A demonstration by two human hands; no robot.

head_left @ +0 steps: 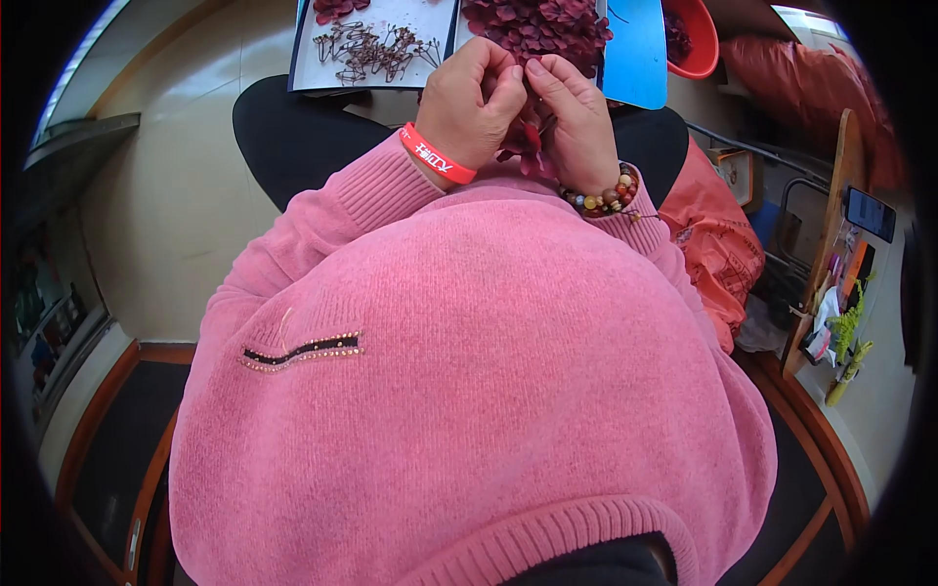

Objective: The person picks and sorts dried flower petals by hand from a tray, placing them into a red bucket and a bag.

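Observation:
My left hand, with a red wristband, is closed in a pinch, thumb against fingers. My right hand, with a bead bracelet, is closed beside it, its fingertips almost meeting the left ones. Between the two hands, a dark red flower sprig hangs down, its upper part hidden by the fingers. Just beyond, a heap of dark red petals fills one side of a white-lined tray. Thin brown stems lie on the other side.
A blue board borders the tray on the right, with a red bowl holding dark petals beyond it. Red plastic sacks stand on the right. A phone and a green plant are at the far right.

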